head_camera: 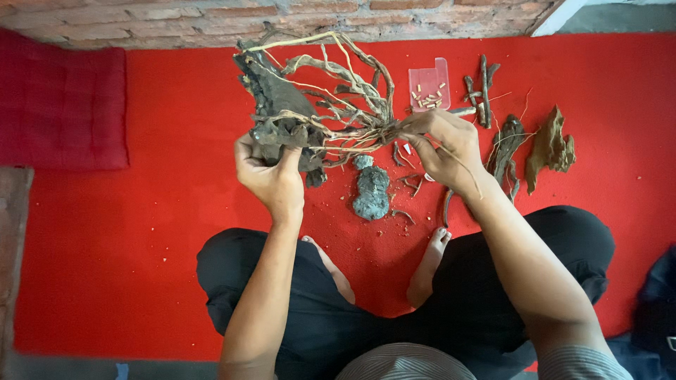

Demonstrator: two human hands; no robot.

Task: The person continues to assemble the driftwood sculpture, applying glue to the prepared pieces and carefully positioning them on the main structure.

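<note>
Both forearms reach forward from a cross-legged seat on the red floor mat (141, 232). The left hand (271, 176) is raised, fingers curled shut around the dark, rough base of a driftwood root piece (282, 112). That piece runs roughly crosswise, its chunky base to the left and its pale thin roots fanning rightward. The right hand (443, 144) pinches the root tips, apparently closed on a thin strand (the tangle hides the contact). A grey putty lump (371, 190) lies on the mat below, between the hands.
</note>
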